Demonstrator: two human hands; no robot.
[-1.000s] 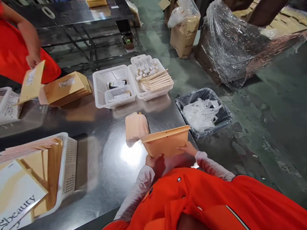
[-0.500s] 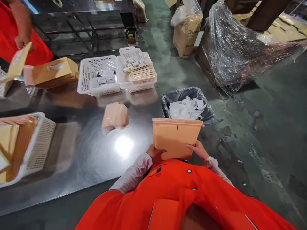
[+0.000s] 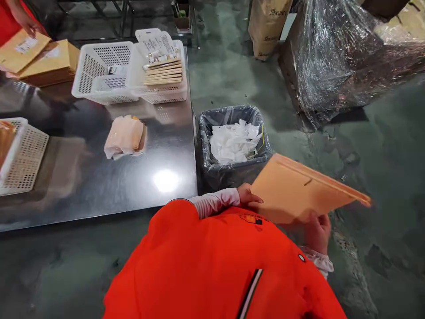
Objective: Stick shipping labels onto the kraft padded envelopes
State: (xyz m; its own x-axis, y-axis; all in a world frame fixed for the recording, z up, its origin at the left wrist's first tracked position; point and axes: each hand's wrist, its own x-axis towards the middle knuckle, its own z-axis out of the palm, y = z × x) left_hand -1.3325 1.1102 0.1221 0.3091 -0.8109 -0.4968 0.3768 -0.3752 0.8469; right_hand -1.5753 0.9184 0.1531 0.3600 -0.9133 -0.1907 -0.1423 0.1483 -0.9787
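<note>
A stack of flat tan padded envelopes [image 3: 292, 188], or a single thick one, is held tilted in front of my body, right of the table. My left hand [image 3: 248, 195] grips its left lower edge, thumb lying on the face. At the lower right edge my right hand [image 3: 318, 231] is closed on it, the thumb over the face. Pinkish strips run along its upper edge. Just beyond is a lined waste bin [image 3: 232, 164] with crumpled white paper [image 3: 234, 141] inside.
A steel table [image 3: 99, 177] extends left, carrying a pale wrapped bundle [image 3: 124, 135], white baskets [image 3: 102, 95] with wooden sticks [image 3: 164, 73], and another basket [image 3: 29, 159]. A co-worker's hand [image 3: 28, 24] touches stacked envelopes [image 3: 56, 66]. Plastic-wrapped goods [image 3: 338, 62] and a brown bag [image 3: 268, 29] stand on the floor.
My hands have carried the tan envelopes rightward and tilted them, right side lower. The view has shifted right and down. The co-worker's envelope has come down onto the stack.
</note>
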